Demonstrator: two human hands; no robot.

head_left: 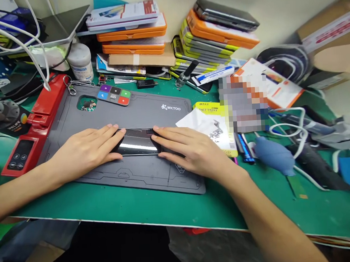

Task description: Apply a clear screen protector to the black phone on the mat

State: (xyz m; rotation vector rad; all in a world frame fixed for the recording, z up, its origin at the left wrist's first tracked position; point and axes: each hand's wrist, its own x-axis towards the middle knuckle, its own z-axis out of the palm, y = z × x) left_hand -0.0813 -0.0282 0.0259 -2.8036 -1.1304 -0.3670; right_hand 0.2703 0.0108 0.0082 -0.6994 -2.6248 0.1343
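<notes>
In the head view, both hands are on a dark phone (138, 142), the left hand (90, 149) grasping one end and the right hand (188, 148) the other, fingers along its far edge and thumbs by the near one. They hide both ends, so I get only the glossy middle, crossed by a bright reflection. It is over a grey mat (152, 108) between the hands; whether it lies quite flat I can't tell. Small parts (87, 105) in the mat's cutout, beyond the left hand, are too tiny to name. A white paper (196, 119) is partly covered by the right hand and hides some of a yellow packet (212, 108). Farther right, a patch is blurred into squares.

Nearer the body than the hands, the mat ends in a rounded edge, and a green strip of tabletop (144, 204) runs to the rim. Beyond the hands, open mat reaches up to a coloured box (114, 96). Left of the left hand, a red device (41, 125) borders the mat; right of the right hand, a blue air blower (274, 154) and cables crowd the room.
</notes>
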